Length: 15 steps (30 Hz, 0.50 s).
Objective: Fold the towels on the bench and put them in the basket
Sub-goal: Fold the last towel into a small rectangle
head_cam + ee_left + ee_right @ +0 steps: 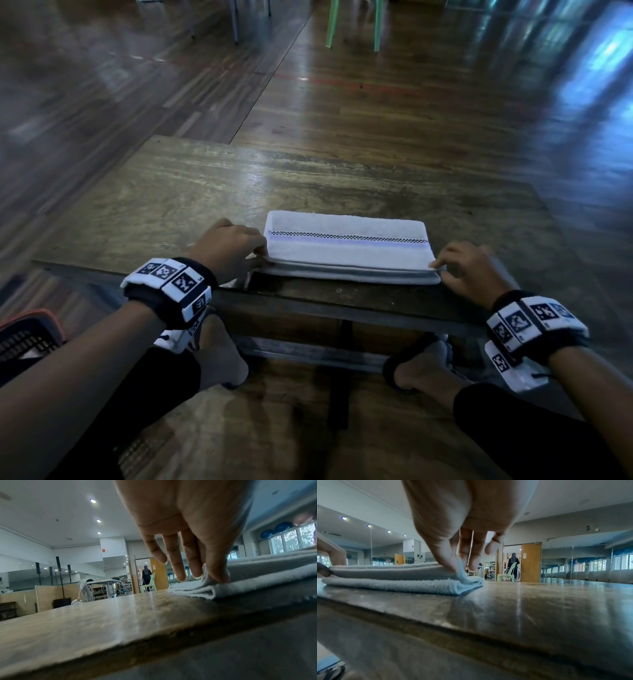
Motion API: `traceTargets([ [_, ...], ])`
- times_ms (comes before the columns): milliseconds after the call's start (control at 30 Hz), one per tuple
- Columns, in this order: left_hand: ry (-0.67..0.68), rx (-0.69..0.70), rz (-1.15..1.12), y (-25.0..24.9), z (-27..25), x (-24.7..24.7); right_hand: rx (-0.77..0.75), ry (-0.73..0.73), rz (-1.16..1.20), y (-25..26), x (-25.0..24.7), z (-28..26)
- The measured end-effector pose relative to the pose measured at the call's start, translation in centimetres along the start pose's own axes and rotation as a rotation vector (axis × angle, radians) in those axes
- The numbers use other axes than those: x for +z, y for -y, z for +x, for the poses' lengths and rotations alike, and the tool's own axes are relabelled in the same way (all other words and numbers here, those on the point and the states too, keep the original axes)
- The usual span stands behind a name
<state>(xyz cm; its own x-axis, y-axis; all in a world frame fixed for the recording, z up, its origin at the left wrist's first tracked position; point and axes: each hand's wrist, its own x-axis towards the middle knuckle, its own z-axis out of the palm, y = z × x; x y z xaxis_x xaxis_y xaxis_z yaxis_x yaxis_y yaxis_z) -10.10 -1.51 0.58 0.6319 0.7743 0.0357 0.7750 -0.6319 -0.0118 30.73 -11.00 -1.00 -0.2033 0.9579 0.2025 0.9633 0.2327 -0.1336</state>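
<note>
A white towel with a dark checked stripe lies folded in layers near the front edge of the wooden bench. My left hand pinches the towel's near left corner between thumb and fingers. My right hand pinches the near right corner the same way. Both corners are slightly lifted off the layers below. A dark mesh basket with an orange rim shows at the far left edge, on the floor beside my left forearm.
The bench stands on a glossy wooden floor. My feet rest under its front edge. A green plastic chair stands far ahead. In the wrist views, people move in the room's background.
</note>
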Motion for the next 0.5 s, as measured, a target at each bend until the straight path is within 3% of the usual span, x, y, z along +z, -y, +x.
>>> traceTargets([
  [333,0.110,0.002,-0.059,0.51,0.20,1.06,0.030,0.195,0.114,-0.73,0.56,-0.26],
  [500,0.104,-0.020,-0.164,0.40,0.21,0.77,0.089,0.167,0.249,-0.76,0.20,-0.22],
])
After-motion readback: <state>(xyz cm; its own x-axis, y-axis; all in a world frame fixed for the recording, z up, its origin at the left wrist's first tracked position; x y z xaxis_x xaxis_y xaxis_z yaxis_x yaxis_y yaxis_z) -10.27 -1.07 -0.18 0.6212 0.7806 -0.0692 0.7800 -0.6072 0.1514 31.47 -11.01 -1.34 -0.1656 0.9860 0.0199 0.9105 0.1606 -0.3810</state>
